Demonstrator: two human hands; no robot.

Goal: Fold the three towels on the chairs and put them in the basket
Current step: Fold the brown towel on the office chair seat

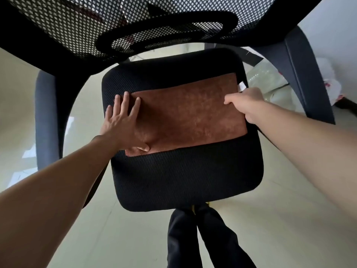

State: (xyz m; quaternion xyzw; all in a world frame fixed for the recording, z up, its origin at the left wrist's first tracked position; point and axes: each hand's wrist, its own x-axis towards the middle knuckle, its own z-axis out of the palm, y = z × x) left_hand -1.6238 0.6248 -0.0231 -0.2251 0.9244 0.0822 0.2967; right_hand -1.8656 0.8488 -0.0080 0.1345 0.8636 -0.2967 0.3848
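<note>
The towel (189,115) lies flat on the rear half of the chair seat (183,176) as a brown rectangle. Its long axis runs left to right across the seat, with the right end tilted slightly toward the backrest (116,22). A white label (242,86) projects from its far right corner.

The left hand (123,120) rests palm down on the left end of the towel. Its fingers are straight and spread, and the thumb lies near the front left corner. The right hand (247,105) holds the right short edge. The thumb is on top of the cloth and the fingers are curled over the edge; their tips are hidden.

Each hand is at one end of the long axis, so neither has to reach. The next fold probably brings the right end across to the left end, with the left hand acting as the anchor. It would halve the long axis.

No basket and no other towels are in view.
</note>
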